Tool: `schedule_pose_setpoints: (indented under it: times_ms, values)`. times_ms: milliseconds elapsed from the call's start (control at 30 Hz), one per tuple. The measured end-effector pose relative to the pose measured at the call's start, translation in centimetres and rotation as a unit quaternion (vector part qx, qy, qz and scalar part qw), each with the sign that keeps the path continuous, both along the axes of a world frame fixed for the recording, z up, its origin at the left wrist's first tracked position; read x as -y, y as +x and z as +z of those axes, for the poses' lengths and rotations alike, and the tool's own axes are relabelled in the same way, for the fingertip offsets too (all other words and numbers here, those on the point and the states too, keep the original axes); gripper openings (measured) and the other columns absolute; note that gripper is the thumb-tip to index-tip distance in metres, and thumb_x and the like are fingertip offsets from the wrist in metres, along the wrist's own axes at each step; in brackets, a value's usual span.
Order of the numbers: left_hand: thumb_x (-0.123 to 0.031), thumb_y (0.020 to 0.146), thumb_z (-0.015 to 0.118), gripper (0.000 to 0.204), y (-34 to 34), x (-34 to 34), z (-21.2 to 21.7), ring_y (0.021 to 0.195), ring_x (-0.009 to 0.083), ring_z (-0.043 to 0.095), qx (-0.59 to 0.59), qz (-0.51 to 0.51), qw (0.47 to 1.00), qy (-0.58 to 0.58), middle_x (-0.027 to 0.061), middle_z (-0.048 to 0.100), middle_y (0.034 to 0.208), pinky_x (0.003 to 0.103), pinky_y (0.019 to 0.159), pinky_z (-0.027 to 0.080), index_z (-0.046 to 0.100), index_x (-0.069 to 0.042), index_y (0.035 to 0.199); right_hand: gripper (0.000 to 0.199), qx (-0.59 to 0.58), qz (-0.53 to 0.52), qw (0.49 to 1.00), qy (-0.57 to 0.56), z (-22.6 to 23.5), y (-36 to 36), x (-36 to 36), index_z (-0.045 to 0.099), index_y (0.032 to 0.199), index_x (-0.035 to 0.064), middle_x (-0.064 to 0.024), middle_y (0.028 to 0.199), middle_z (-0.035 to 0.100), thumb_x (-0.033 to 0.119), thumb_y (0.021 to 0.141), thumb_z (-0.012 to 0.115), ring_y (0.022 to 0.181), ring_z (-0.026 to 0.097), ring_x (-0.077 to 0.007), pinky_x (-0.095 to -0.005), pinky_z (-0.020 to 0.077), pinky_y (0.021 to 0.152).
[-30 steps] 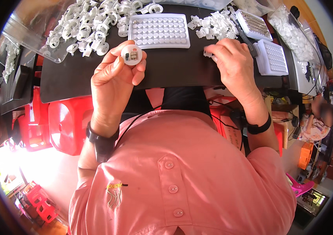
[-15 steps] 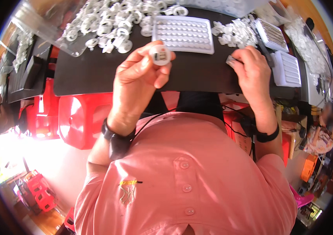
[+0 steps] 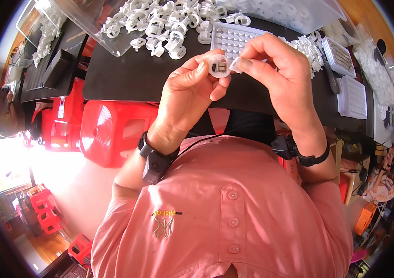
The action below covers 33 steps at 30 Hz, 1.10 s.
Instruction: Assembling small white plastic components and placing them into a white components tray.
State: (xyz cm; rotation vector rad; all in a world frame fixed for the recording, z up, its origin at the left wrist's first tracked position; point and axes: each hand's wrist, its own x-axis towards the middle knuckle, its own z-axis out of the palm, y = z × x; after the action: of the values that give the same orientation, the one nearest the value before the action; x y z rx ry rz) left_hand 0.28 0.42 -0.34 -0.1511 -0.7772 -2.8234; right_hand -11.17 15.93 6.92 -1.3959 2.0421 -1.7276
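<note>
Between thumb and fingers, my left hand (image 3: pixel 184 90) holds a round white plastic housing (image 3: pixel 218 66), its open face toward me, with small dark and metallic parts inside. My right hand (image 3: pixel 286 69) pinches a small white plastic piece (image 3: pixel 235 65) at the right rim of the housing; I cannot tell whether the two touch. Just beyond my hands lies a white tray (image 3: pixel 227 41) with rows of round cells, partly hidden by my right hand. A heap of small white pieces (image 3: pixel 309 51) sits beyond my right hand.
Many white ring-shaped parts (image 3: pixel 169 25) are heaped at the back of the dark table (image 3: pixel 123 78). A clear bin (image 3: pixel 294 11) stands behind. At the right lie a filled tray (image 3: pixel 339 55), another white tray (image 3: pixel 352 97) and a dark long tool (image 3: pixel 330 76). Red stools (image 3: pixel 109 132) stand left.
My right hand has moved left with its small piece, up to the round housing. My left hand still holds the housing. The view has shifted slightly.
</note>
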Motion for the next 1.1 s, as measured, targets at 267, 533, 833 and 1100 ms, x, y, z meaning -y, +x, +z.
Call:
schedule_pose_setpoints:
  times_ms: [267,533,833,1100]
  values:
    - [-0.019,0.100,0.060,0.035,0.2,-0.3,0.4,0.084,0.0204,0.064,0.038,0.014,0.999,-0.003,0.0112,0.067,0.101,0.028,0.059,0.044,0.060,0.005,0.125,0.012,-0.075,0.022,0.996,0.048,0.8,0.2,1.9,0.058,0.081,0.0004,-0.0111,0.072,0.061,0.003,0.083,0.069,0.064,0.059,-0.0251,-0.0345,0.0452,0.059]
    - [-0.019,0.101,0.058,0.035,0.0,0.0,0.3,0.080,0.0176,0.063,0.022,-0.011,1.000,-0.006,0.0106,0.067,0.100,0.028,0.058,0.044,0.060,0.007,0.125,0.013,-0.086,0.028,0.992,0.084,0.7,0.4,2.0,0.058,0.080,0.0018,-0.0124,0.073,0.061,0.007,0.083,0.069,0.066,0.064,-0.0282,-0.0377,0.0466,0.058]
    - [-0.016,0.100,0.058,0.031,0.1,-0.3,0.7,0.078,0.0164,0.063,0.053,0.011,0.998,-0.017,0.0095,0.067,0.100,0.028,0.059,0.046,0.062,0.006,0.122,0.012,-0.251,-0.003,0.964,0.084,-0.1,1.1,1.9,0.056,0.089,0.0057,-0.0091,0.084,0.063,0.003,0.081,0.066,0.076,0.065,-0.0312,-0.0405,0.0513,0.061]
    - [-0.014,0.101,0.058,0.028,0.4,-0.3,0.8,0.076,0.0171,0.064,0.056,0.009,0.998,0.011,0.0113,0.068,0.102,0.029,0.057,0.046,0.063,0.006,0.120,0.013,-0.287,0.006,0.956,0.067,0.2,1.3,1.9,0.056,0.088,0.0059,-0.0092,0.083,0.061,0.006,0.082,0.067,0.075,0.065,-0.0288,-0.0385,0.0508,0.059]
